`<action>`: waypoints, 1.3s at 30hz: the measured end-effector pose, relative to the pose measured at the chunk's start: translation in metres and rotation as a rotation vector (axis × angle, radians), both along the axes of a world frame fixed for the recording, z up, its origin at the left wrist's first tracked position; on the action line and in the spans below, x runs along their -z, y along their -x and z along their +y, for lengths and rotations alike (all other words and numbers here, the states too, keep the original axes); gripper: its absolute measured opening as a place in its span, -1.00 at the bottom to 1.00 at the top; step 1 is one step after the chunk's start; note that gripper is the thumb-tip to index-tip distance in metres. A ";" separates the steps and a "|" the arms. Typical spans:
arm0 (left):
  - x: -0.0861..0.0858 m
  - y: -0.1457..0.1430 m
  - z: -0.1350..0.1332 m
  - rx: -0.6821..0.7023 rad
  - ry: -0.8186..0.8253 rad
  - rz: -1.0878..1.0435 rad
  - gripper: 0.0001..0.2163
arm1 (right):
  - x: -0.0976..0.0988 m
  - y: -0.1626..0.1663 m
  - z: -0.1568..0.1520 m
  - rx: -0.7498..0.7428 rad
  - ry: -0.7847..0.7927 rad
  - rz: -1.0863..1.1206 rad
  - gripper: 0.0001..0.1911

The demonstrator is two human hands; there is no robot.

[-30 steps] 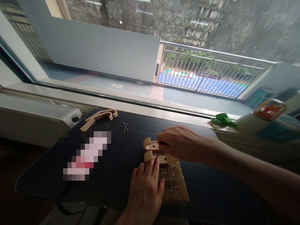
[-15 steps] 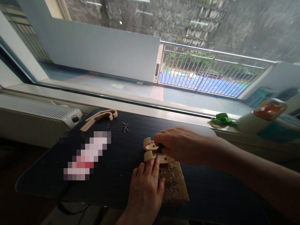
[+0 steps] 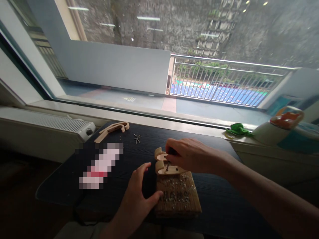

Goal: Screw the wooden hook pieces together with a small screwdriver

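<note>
My right hand [image 3: 186,152] is closed around the dark handle of a screwdriver [image 3: 171,156]. Its tip meets a hole in the nearer of two pale curved wooden pieces [image 3: 170,170]. Both pieces, with rounded hooked ends to the left, lie at the far end of a thick wooden block [image 3: 176,202]; my hand hides part of them. Dark markings and shiny bits cover the block's top. My left hand [image 3: 141,187] is open at the block's left side, fingers apart, its thumb by the edge.
Several small screws [image 3: 137,138] lie on the dark table [image 3: 139,156]. Beyond are more curved wooden pieces [image 3: 113,129] near a blurred-out pink and white item [image 3: 103,166]. A radiator [image 3: 82,127] stands left; a green cloth [image 3: 236,129] and a white jug [image 3: 269,129] are on the sill.
My left hand has let go of the nearer wooden piece, pulled back to the left and spread its fingers. My right hand keeps the screwdriver at that piece. The view has shifted slightly.
</note>
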State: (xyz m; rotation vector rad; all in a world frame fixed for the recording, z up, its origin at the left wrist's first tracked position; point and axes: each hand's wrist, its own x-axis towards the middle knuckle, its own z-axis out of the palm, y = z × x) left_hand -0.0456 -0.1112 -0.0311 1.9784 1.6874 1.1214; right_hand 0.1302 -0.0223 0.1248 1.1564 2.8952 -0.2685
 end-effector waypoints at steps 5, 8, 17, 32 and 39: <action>0.010 0.000 0.008 0.144 0.139 0.054 -0.19 | 0.007 0.000 -0.002 0.061 -0.028 0.053 -0.77; 0.014 -0.010 0.011 0.124 0.100 0.105 -0.27 | 0.012 -0.002 0.001 0.095 -0.070 0.051 -0.78; -0.017 -0.017 0.068 0.146 0.142 -0.039 -0.67 | 0.022 -0.013 0.028 0.223 -0.097 0.187 -0.90; -0.010 -0.021 0.094 0.455 0.454 -0.285 -0.82 | 0.034 -0.027 0.027 0.185 0.068 0.359 -0.92; 0.005 -0.018 0.089 0.470 0.421 -0.412 -0.72 | 0.031 -0.027 0.019 0.174 0.036 0.333 -0.90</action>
